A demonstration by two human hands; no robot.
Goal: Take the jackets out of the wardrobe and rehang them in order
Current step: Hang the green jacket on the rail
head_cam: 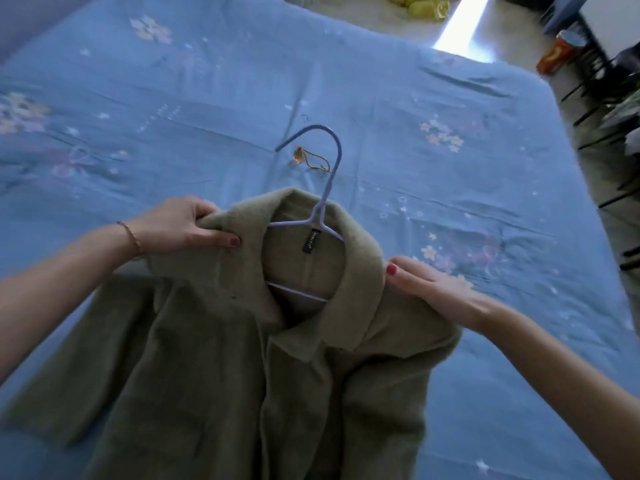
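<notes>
Lying flat on the blue bedsheet (207, 81), the olive jacket (214, 368) runs collar-away, hem toward the person. Its lilac hanger (320, 209) sits inside the collar, between the hands, hook pointing away. The left hand (187, 223) pinches one shoulder; the right hand (433, 289) rests flat with straight fingers on the other.

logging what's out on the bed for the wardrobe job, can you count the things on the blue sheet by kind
Jackets: 1, an olive green fleecy jacket lying on the blue flowered bed sheet
Hangers: 1, a light purple wire hanger inside its collar
Cords: 1, a small yellow cord with an amber bead by the hook
Total: 3
</notes>
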